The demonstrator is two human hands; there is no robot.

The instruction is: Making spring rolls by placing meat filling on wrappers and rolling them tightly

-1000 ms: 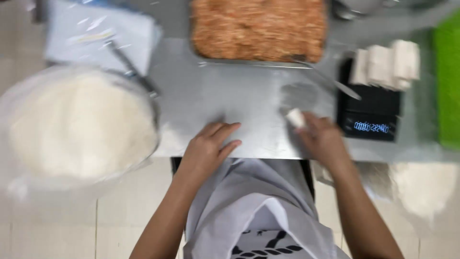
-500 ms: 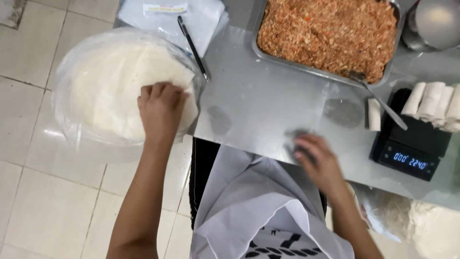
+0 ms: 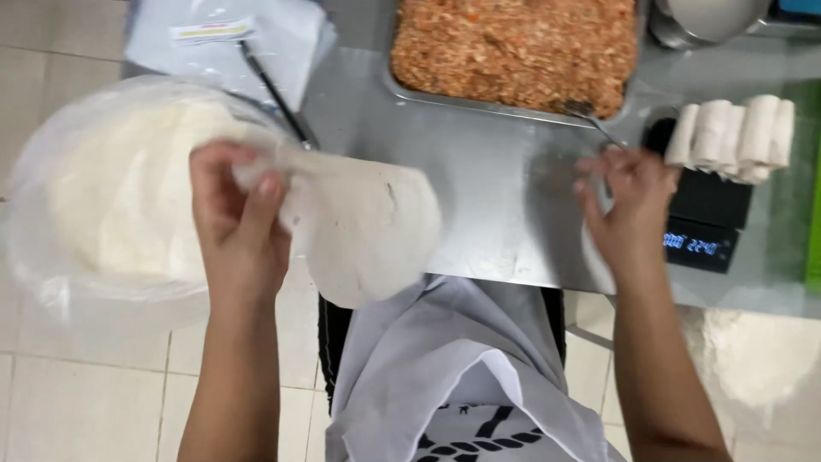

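Steel worktop point(image 3: 505, 197) over pale floor tiles filled our head view. We had our left hand point(image 3: 239, 231), its grip pinched shut on a thin, round white dough wrapper point(image 3: 368, 227), lifting it off the pale stack in the clear plastic bag point(image 3: 111, 197). Hanging over the worktop's near edge, the wrapper sagged, its longer span running left to right. Our right hand point(image 3: 629, 210) hovered with fingers apart beside the black scale point(image 3: 705, 222), holding nothing. Laying the sheet flat seemed next, calling for both hands.
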